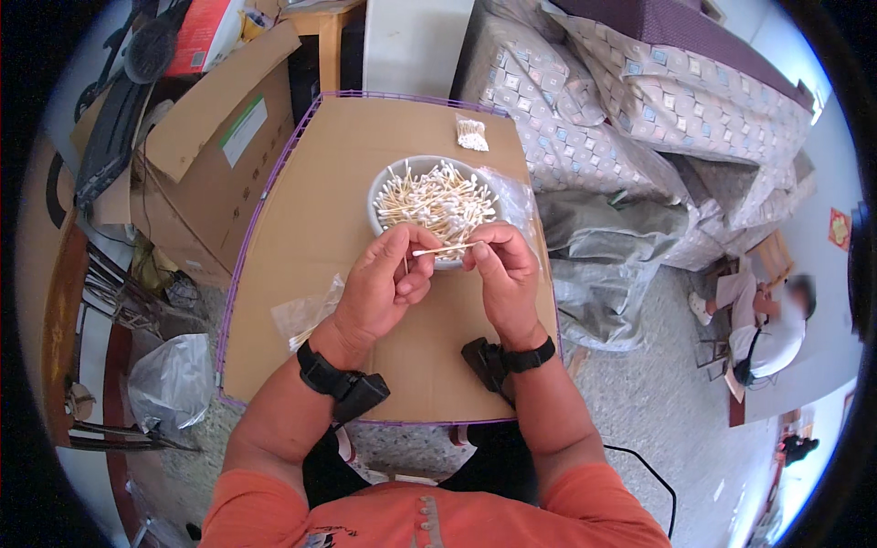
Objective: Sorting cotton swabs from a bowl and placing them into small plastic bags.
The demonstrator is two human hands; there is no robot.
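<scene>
Between my two hands, just over the near rim of a bowl, a cotton swab (446, 249) lies almost level, a white tip toward the left. My right hand (504, 269) pinches its right end between thumb and fingers. My left hand (388, 274) is closed, its fingers curled, with a second thin swab stick (406, 265) pointing down from them. Behind the hands, the round grey bowl (375, 187) is heaped with loose cotton swabs (438, 196). A clear plastic bag (306, 315) with a few swabs lies left of my left wrist.
A bundle of swabs (471, 134) sits at the table's far right. Clear plastic (516, 201) lies right of the bowl. The cardboard-topped table (274, 247) has a purple rim. Cardboard box (219, 146) at left, covered furniture (585, 119) at right. A seated person (776, 333) is far right.
</scene>
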